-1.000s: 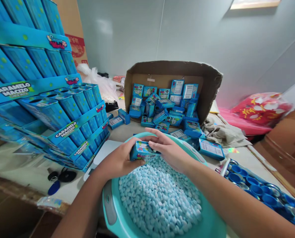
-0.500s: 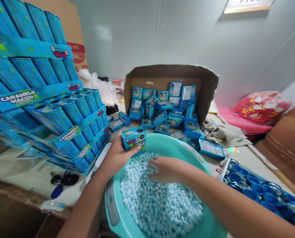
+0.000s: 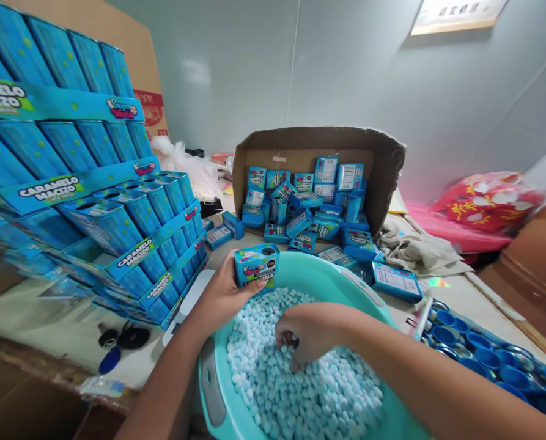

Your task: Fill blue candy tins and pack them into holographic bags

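My left hand (image 3: pixel 224 292) is wrapped round a blue candy tin (image 3: pixel 257 269) with a round hole in its top. It keeps the tin tilted above the far left rim of a turquoise tub (image 3: pixel 304 266). Small pale-blue and white candies (image 3: pixel 273 391) fill the tub. My right hand (image 3: pixel 307 335) reaches in from the right, its fingers curled down with the tips among the candies. How many candies it grips is hidden.
Stacked display trays of blue tins (image 3: pixel 130 253) rise on the left. Behind the tub, a cardboard box (image 3: pixel 387 177) lies on its side with many tins. On the right stand a tray of blue caps (image 3: pixel 477 342) and a crumpled grey cloth (image 3: pixel 419 252).
My right hand has dipped lower into the candies, and its fingers have curled in. My left hand still grips the tin. The whole view has shifted slightly.
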